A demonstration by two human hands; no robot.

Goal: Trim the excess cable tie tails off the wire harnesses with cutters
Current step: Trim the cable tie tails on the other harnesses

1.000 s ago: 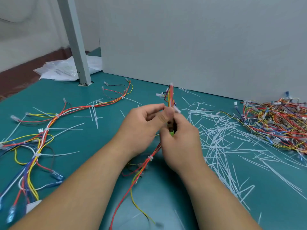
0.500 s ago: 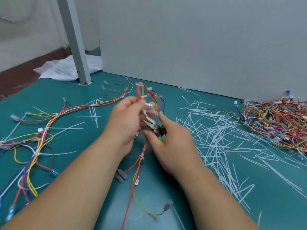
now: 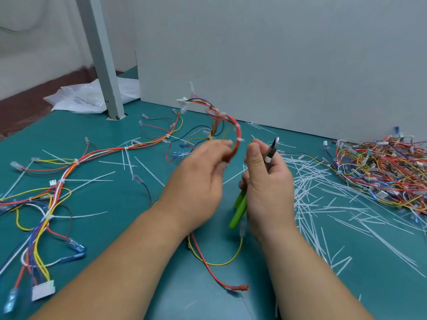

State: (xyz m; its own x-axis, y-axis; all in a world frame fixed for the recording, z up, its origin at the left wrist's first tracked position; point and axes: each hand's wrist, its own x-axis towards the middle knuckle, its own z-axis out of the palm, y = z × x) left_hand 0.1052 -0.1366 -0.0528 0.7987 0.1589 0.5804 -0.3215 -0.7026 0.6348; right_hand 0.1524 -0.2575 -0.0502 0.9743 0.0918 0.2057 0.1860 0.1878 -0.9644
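Note:
My left hand point(image 3: 198, 179) grips a red, yellow and blue wire harness point(image 3: 233, 129) that arcs up above the teal table point(image 3: 143, 229), its white cable ties and connectors near the top. Its loose ends trail down under my wrists to a red terminal near the table's front. My right hand point(image 3: 265, 181) holds green-handled cutters point(image 3: 240, 210), jaws pointing up at the fingertips, just right of the harness and apart from it. A long untrimmed harness point(image 3: 69, 167) with white tie tails lies at the left.
Several cut white tie tails point(image 3: 323, 195) litter the right half of the table. A heap of harnesses point(image 3: 381, 167) sits at the far right. A grey partition wall point(image 3: 277, 61) stands behind, with a metal post point(image 3: 101, 65) and a plastic bag point(image 3: 80, 100) at back left.
The cutters' jaws have come away from the harness and now point upward. My left hand has swung the harness up and to the right, and the hands have moved apart.

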